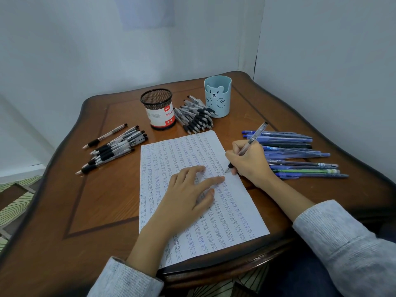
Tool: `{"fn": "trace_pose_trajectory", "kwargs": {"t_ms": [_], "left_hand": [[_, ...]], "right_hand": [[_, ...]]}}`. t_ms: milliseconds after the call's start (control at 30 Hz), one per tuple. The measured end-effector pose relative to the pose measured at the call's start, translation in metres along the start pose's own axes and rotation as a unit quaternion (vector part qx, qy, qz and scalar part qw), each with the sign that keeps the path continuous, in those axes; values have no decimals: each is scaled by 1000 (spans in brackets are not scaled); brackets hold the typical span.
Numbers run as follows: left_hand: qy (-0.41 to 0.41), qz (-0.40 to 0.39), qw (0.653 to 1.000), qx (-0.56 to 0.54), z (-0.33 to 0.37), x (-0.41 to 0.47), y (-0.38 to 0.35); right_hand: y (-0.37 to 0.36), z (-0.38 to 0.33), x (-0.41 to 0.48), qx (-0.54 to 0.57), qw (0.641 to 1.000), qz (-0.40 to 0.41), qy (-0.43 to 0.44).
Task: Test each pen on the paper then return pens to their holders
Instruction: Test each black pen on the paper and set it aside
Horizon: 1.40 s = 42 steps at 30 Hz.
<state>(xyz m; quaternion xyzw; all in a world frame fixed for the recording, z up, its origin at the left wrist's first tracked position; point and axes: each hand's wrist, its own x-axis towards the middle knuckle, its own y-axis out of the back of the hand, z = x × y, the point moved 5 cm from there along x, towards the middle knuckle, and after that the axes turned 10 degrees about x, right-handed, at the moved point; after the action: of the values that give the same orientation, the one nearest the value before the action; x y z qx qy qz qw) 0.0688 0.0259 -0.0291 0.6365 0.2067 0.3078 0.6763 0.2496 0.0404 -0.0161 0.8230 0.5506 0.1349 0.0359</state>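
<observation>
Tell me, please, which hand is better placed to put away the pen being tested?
The right hand: it grips the pen, and the blue pens lie beside it. The left hand lies flat on the paper, holding it down.

A brown wooden counter (96, 200) with a dark inlaid border is carrying everything. A sheet of paper (231, 221), covered in rows of handwritten "test", is lying slightly askew and reaching the front edge. Behind it a black mesh pen holder (159, 110) and a light blue bear-faced pen holder (217, 96) are standing upright, with a heap of black-grip pens (196, 117) lying between them. More black-grip pens (113, 148) are lying to the left of the paper, and a pile of blue pens (300, 155) is lying to the right.
</observation>
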Motion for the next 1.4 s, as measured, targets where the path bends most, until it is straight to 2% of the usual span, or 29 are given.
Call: {"fn": "trace_pose_trajectory", "kwargs": {"t_ms": [133, 400, 633, 733, 933, 1100, 1200, 1400], "left_hand": [[-1, 4, 1000, 1, 0, 0, -1], [0, 7, 1000, -4, -1, 0, -2], [-4, 17, 1000, -22, -2, -1, -1], [-4, 24, 999, -32, -3, -1, -1], [-5, 42, 998, -56, -4, -2, 1], [34, 111, 986, -119, -9, -2, 17], [46, 101, 988, -110, -20, 2, 21], [72, 33, 994, -77, -55, 7, 25]], "right_hand": [[-2, 0, 0, -5, 1000, -17, 4], [-2, 0, -2, 0, 1000, -1, 21], [1, 2, 1, 180, 982, -27, -48], [-2, -5, -3, 128, 990, -56, -12], [-2, -10, -8, 59, 996, -56, 40], [-4, -14, -10, -12, 997, -47, 61], [-7, -16, -11, -35, 995, -60, 76], [-6, -6, -9, 68, 993, -98, 14]]}}
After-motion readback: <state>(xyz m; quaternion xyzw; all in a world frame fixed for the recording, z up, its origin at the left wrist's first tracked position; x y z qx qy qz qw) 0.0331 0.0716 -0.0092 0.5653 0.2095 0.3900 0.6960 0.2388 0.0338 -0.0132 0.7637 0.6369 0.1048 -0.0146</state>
